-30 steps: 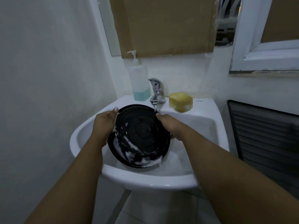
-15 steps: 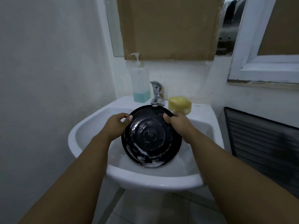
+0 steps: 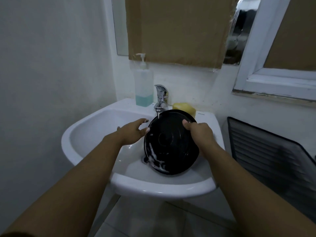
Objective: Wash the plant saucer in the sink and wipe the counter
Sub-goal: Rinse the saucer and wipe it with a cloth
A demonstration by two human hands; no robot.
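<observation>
A round black plant saucer stands tilted on its edge inside the white sink, with white soap foam along its lower left. A thin stream of water runs from the chrome tap onto its upper rim. My right hand grips the saucer's upper right rim, thumb on the inner face. My left hand is spread with relaxed fingers at the saucer's left edge, fingertips touching or just off the rim.
A clear pump bottle with blue-green liquid stands left of the tap. A yellow sponge lies on the sink's back ledge, partly hidden by the saucer. A dark slatted panel leans at the right. A wall runs close on the left.
The saucer has shifted right in the sink and turned more upright. My left hand has let go of the rim and spread out beside it. My right hand kept its grip.
</observation>
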